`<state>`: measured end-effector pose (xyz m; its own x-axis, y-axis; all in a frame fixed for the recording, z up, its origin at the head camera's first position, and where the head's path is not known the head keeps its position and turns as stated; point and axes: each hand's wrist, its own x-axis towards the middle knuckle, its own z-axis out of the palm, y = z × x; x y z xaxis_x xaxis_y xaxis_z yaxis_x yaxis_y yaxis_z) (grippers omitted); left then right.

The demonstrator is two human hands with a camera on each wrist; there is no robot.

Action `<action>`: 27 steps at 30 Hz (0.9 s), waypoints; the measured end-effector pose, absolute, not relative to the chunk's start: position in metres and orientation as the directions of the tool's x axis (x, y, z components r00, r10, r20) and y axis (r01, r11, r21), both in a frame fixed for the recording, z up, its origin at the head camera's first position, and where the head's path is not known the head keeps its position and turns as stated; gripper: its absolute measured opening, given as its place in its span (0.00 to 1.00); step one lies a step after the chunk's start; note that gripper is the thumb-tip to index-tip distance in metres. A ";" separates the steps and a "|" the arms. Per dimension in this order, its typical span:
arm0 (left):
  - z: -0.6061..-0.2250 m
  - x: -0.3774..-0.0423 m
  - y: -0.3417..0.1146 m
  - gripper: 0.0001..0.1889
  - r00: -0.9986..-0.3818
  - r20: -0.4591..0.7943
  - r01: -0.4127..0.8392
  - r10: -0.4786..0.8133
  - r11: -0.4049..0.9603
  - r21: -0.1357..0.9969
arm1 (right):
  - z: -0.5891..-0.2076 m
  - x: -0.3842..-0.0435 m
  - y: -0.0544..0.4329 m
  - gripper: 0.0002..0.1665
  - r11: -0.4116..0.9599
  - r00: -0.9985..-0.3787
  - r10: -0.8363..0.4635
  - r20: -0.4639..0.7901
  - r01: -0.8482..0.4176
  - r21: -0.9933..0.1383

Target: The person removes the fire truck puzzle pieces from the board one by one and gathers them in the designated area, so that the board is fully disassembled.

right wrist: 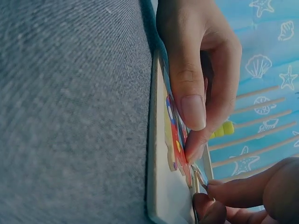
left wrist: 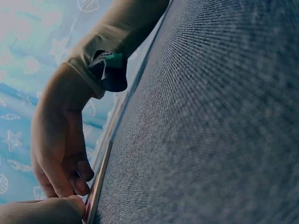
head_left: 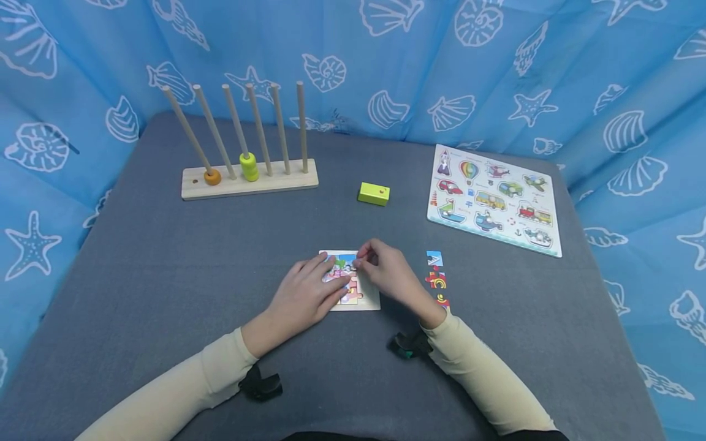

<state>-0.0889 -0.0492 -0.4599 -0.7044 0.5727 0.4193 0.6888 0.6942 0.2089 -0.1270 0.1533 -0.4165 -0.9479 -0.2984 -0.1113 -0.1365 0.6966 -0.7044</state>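
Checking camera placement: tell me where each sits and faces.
Head: worn there, facing forward, down at the pale wooden jigsaw board; left hand, right hand visible.
Left wrist: worn there, facing the right hand; left hand partly shows.
Right wrist: worn there, facing board and left hand; right fingers show.
Wrist views share the board and blue shell-print cloth.

I can read no text for certain; the print on the picture board [head_left: 485, 187], two o'clock from my right hand [head_left: 388, 269], is too tiny.

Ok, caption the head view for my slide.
Left hand rests on a jigsaw puzzle, right hand at its far right corner.
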 end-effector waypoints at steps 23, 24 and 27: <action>-0.465 -0.092 -0.050 0.15 -0.740 0.369 0.662 0.563 0.706 0.251 | -0.404 -0.133 0.202 0.13 0.697 -0.962 -0.249 -0.113 -0.097 -0.711; -0.466 -0.092 -0.049 0.15 -0.740 0.370 0.661 0.561 0.707 0.251 | -0.403 -0.134 0.209 0.12 0.707 -0.964 -0.239 -0.114 -0.092 -0.701; -0.467 -0.093 -0.049 0.15 -0.739 0.377 0.662 0.559 0.705 0.252 | -0.401 -0.135 0.228 0.12 0.735 -0.968 -0.215 -0.126 -0.075 -0.674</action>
<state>-0.0929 -0.0491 -0.4668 -0.7386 0.5586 0.3775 0.6624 0.7054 0.2524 -0.1350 0.2280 -0.4007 -0.9684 -0.2151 -0.1264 -0.0752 0.7349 -0.6740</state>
